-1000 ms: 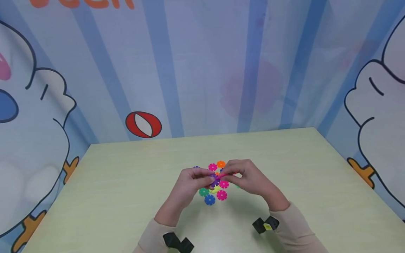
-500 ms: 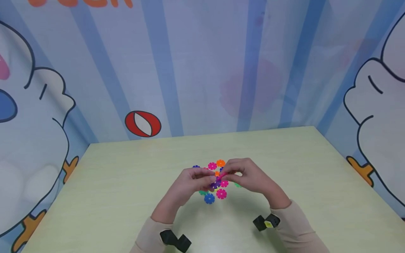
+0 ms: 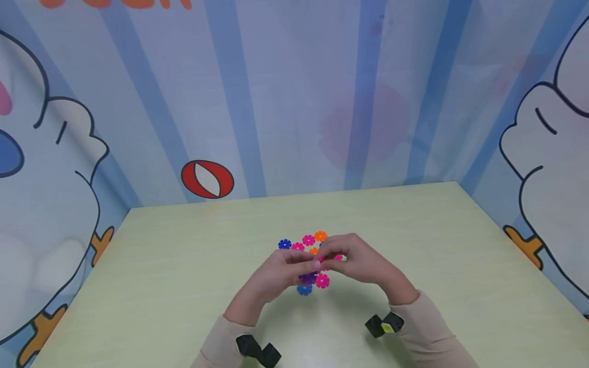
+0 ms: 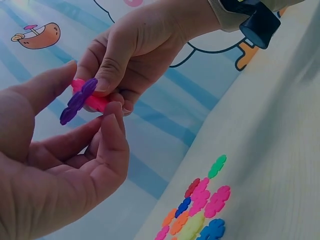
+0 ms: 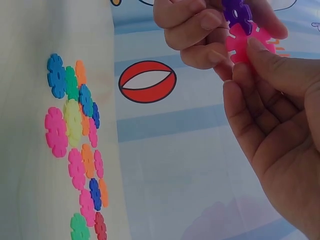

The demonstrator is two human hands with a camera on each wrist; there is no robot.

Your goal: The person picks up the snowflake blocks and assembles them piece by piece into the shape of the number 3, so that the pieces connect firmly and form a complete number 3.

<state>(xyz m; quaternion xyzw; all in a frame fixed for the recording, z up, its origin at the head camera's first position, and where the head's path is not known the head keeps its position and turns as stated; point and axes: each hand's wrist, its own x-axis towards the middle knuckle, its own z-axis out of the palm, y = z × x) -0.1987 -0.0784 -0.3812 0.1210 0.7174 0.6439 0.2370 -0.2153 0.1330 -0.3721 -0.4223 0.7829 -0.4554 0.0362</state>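
Both hands meet over the table. My left hand point(image 3: 280, 271) pinches a purple snowflake disc point(image 4: 77, 102), a flat toy piece with a notched edge. Between the thumb and fingers of my right hand point(image 3: 356, 258) is a pink snowflake disc point(image 5: 240, 47). The two discs cross at their edges, purple above pink in the right wrist view, and fingertips cover part of the join. Below the hands lie loose snowflake discs, among them a blue disc point(image 3: 304, 290) and a pink disc point(image 3: 322, 281); the hands hide some of this group in the head view.
More flat discs spread on the pale table point(image 3: 198, 276), including a yellow disc point(image 5: 73, 120), a green disc point(image 4: 217, 166) and an orange disc point(image 3: 320, 236). A printed backdrop wall point(image 3: 294, 102) rises behind the table's far edge. Black wrist cameras sit on both sleeves.
My hands have drawn closer together, the left shifting slightly right. The purple disc has tipped lower, and less of the pink disc shows between the fingers.
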